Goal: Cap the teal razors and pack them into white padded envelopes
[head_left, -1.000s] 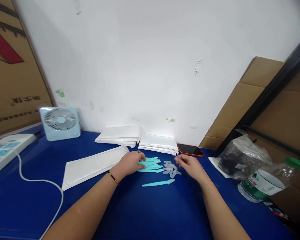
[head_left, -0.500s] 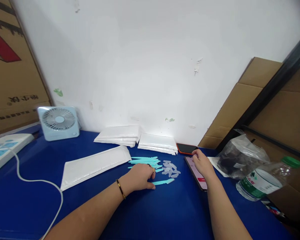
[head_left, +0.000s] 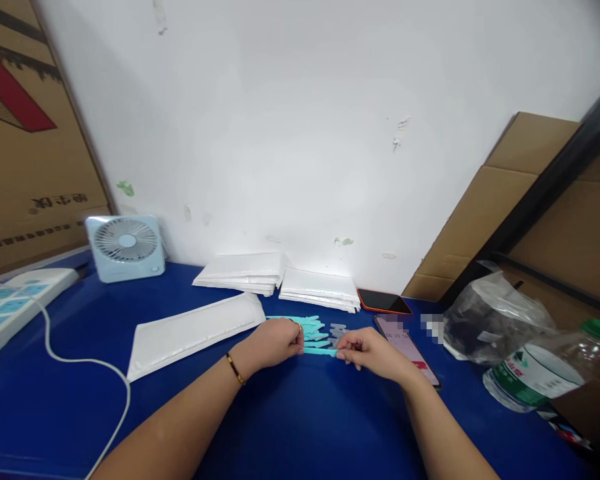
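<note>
A slim turquoise stick (head_left: pixel 319 351) is stretched level between my two hands, low over the blue table. My left hand (head_left: pixel 279 342) pinches its left end, and my right hand (head_left: pixel 367 353) has fingers closed at its right end. Just behind them lies a pile of similar turquoise sticks (head_left: pixel 313 327), partly covered by my left hand. Small translucent pieces (head_left: pixel 337 329) lie to the right of that pile, some hidden behind my right hand. A white padded envelope (head_left: pixel 195 335) rests flat to the left.
Two stacks of white envelopes (head_left: pixel 240 270) (head_left: pixel 320 288) stand by the wall. Phones (head_left: pixel 384 301) (head_left: pixel 407 350), a plastic bag (head_left: pixel 495 320) and a bottle (head_left: pixel 535 373) are at the right. A fan (head_left: pixel 127 248), power strip (head_left: pixel 25 303) and white cable (head_left: pixel 80 361) are at the left.
My right hand has come left from the phone to the turquoise stick's right end. My left hand has lifted slightly with the stick, which was lower and nearer me before. The view has shifted slightly.
</note>
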Demonstrator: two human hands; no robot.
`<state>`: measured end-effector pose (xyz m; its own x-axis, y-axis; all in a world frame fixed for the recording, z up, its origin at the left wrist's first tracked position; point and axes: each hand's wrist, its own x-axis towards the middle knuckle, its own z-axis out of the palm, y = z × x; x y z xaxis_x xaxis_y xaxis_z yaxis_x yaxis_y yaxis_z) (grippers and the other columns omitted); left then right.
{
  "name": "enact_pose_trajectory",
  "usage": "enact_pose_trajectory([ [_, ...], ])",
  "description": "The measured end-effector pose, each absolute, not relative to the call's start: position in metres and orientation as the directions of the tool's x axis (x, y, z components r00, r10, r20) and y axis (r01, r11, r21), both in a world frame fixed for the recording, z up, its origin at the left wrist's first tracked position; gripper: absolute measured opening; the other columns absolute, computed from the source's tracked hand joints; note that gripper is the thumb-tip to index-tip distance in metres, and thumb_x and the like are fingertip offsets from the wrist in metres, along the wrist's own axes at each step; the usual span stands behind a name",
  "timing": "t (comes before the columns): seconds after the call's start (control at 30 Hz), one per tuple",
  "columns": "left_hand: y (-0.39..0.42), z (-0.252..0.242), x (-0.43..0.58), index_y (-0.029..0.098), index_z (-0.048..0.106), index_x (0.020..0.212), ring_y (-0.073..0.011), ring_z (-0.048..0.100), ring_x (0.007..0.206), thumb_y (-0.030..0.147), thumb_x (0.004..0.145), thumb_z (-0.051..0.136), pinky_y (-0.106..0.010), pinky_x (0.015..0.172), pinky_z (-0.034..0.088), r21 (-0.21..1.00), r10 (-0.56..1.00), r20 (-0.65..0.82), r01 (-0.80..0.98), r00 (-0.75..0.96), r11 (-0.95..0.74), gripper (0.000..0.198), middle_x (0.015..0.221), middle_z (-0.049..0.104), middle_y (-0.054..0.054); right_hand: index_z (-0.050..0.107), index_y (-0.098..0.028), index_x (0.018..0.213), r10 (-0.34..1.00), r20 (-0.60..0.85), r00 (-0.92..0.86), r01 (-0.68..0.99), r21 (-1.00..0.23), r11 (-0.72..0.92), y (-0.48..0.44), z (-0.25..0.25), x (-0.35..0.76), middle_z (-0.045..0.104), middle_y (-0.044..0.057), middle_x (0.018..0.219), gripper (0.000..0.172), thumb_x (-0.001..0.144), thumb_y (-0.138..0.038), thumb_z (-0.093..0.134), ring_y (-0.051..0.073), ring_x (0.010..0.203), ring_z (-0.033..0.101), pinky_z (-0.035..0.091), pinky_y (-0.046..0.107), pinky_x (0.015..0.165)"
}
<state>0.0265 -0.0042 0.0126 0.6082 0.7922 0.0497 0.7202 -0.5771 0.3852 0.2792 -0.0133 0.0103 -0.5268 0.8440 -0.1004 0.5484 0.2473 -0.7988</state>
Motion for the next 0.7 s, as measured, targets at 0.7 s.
enact_pose_trajectory([
  [0.7, 0.011, 0.018, 0.019, 0.02, 0.062, 0.089, -0.0152, 0.054, 0.077, 0.036, 0.082, 0.045, -0.024, 0.067, 0.041, 0.618, 0.895, 0.256, 0.649, 0.366, -0.443, 0.025, 0.087, 0.062, -0.001, 0.064, -0.015, 0.092, 0.981, 0.189, -0.047, 0.106, -0.976, 0.193, 0.004, 0.0, 0.282, 0.066, 0.004, 0.068, 0.037, 0.065, -0.04, 0.071, 0.019, 0.069, 0.064, 0.048, 0.029, 0.065],
])
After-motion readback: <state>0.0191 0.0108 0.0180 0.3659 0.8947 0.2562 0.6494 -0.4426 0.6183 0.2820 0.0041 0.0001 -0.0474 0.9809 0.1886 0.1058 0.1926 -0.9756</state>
